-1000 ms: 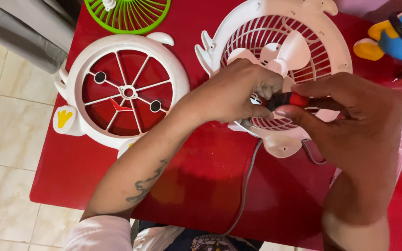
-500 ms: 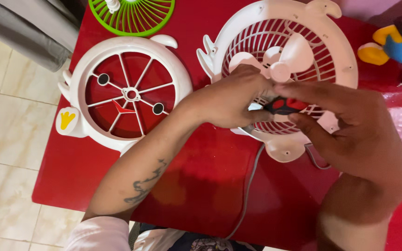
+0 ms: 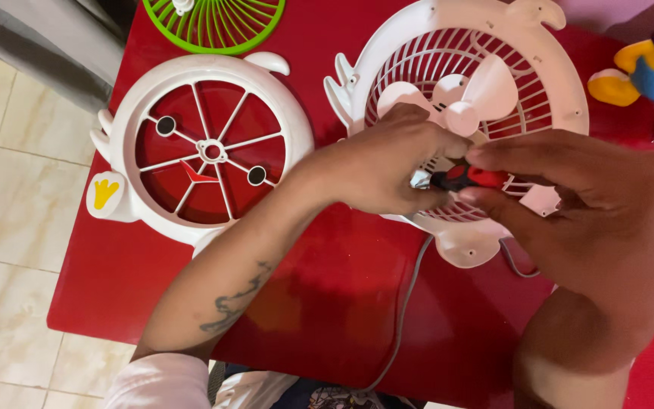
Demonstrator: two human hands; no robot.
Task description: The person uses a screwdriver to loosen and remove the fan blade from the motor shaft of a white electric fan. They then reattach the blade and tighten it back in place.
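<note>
Both hands over white fan housing. I see red-black screwdriver lying horizontal, tip pointing left. Right hand pinches handle; left hand curled closed around metal tip.

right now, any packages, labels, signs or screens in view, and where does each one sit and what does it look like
No packages, signs or screens show.
Nearest to a label: a small yellow foot-shaped mark on the left tab of the white plastic round fan grille, lying on the red table, left of both hands.
Two black round dots sit on that grille's spokes, plain, no writing.
</note>
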